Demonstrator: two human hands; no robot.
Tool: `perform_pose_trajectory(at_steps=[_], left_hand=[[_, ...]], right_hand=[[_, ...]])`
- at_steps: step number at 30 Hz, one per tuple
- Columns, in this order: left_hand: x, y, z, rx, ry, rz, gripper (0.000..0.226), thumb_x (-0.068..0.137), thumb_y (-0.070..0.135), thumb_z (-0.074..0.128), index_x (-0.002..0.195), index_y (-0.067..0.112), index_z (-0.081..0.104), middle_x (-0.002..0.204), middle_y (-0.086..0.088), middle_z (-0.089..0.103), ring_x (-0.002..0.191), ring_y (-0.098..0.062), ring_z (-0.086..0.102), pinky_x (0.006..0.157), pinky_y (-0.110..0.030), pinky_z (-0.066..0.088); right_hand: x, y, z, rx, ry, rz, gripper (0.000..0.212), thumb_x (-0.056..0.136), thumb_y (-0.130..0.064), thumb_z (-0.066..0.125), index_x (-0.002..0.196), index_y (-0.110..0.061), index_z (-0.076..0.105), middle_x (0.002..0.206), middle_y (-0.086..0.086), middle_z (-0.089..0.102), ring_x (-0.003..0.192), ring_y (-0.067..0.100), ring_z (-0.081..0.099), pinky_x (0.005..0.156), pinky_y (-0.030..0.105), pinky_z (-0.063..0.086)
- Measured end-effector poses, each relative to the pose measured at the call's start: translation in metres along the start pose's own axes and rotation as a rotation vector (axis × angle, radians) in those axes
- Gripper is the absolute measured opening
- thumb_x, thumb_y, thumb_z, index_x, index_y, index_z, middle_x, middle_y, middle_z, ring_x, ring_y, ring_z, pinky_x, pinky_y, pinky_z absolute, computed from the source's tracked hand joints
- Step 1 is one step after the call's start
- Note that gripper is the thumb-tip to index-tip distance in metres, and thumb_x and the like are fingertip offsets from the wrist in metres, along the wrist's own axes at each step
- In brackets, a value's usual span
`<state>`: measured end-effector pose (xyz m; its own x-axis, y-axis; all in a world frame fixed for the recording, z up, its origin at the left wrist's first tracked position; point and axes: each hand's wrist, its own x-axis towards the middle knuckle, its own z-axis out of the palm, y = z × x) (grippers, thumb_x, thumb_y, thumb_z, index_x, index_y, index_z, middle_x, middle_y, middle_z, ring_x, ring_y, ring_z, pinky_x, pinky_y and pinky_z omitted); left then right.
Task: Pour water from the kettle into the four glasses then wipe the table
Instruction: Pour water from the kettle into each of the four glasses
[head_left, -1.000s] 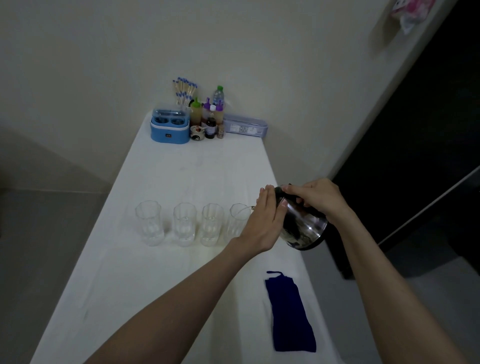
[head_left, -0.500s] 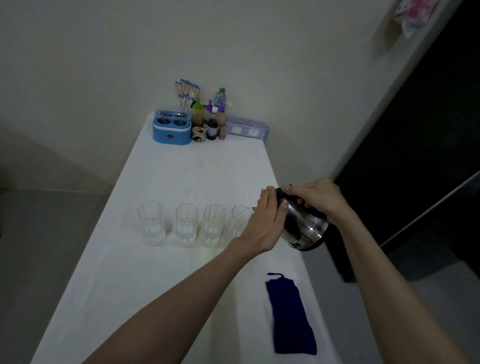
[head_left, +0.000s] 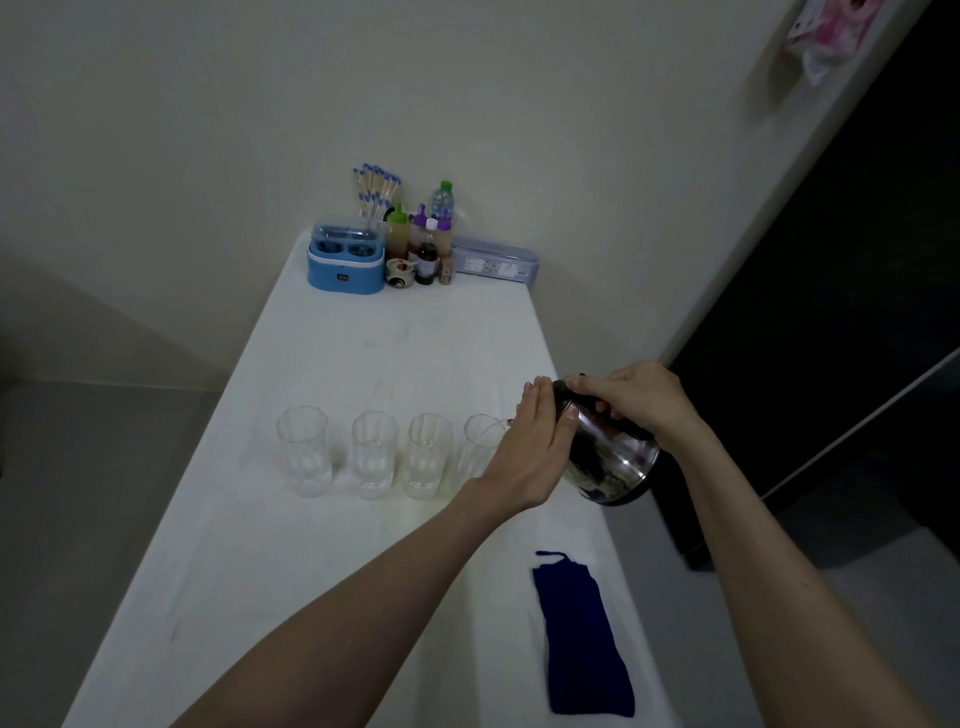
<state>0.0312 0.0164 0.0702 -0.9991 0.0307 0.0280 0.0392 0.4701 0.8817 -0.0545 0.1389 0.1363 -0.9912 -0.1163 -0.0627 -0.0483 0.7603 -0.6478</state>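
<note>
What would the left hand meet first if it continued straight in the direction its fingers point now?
The left hand lies flat against the kettle, fingers pointing toward the far table end. Beyond them the table looks bare until the long lidded box, though depth is uncertain.

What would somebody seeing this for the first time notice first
The eye goes first to the steel kettle, tilted at the table's right edge toward the rightmost of four clear glasses. The right hand grips its black handle while the left hand rests flat against its side. Next comes the dark blue cloth lying nearer on the white table.
</note>
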Motion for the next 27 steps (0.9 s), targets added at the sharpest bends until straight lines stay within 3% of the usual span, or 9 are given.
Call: perform_pose_trajectory(at_steps=[9, 16, 22, 27], left_hand=[[0.002, 0.0052, 0.0007, -0.069, 0.069, -0.026, 0.057, 0.104, 0.029, 0.028, 0.154, 0.009, 0.007, 0.163, -0.008, 0.005, 0.151, -0.023, 0.003, 0.121, -0.036, 0.006], [-0.0005, 0.0009, -0.0001, -0.014, -0.013, -0.013, 0.058, 0.106, 0.032, 0.016, 0.153, 0.007, -0.006, 0.163, -0.006, -0.01, 0.15, -0.016, -0.011, 0.118, -0.026, -0.005], [-0.001, 0.0001, -0.0007, 0.043, -0.02, 0.025, 0.055, 0.106, 0.027, 0.014, 0.152, 0.006, -0.009, 0.162, -0.01, -0.012, 0.149, -0.02, -0.014, 0.115, -0.024, -0.008], [0.0016, 0.003, -0.0003, -0.053, 0.052, -0.016, 0.057, 0.105, 0.029, 0.023, 0.154, 0.008, 0.002, 0.163, -0.009, 0.0, 0.151, -0.023, -0.002, 0.121, -0.034, 0.002]], right_hand=[[-0.0014, -0.0017, -0.0011, -0.01, 0.008, -0.015, 0.049, 0.071, -0.053, 0.081, 0.057, -0.007, 0.072, 0.05, 0.0, 0.063, 0.055, 0.016, 0.058, 0.063, 0.028, 0.048], [-0.0015, -0.0036, -0.0007, -0.014, 0.007, -0.012, 0.048, 0.071, -0.052, 0.081, 0.056, -0.007, 0.071, 0.048, 0.0, 0.06, 0.051, 0.015, 0.054, 0.058, 0.026, 0.044], [-0.0016, -0.0049, -0.0011, -0.025, 0.006, -0.013, 0.049, 0.071, -0.053, 0.081, 0.058, -0.007, 0.072, 0.05, 0.001, 0.061, 0.051, 0.014, 0.055, 0.058, 0.026, 0.045], [-0.0026, -0.0074, -0.0003, -0.029, 0.0, -0.008, 0.049, 0.071, -0.053, 0.081, 0.059, -0.006, 0.072, 0.05, 0.001, 0.062, 0.051, 0.015, 0.055, 0.058, 0.026, 0.045]])
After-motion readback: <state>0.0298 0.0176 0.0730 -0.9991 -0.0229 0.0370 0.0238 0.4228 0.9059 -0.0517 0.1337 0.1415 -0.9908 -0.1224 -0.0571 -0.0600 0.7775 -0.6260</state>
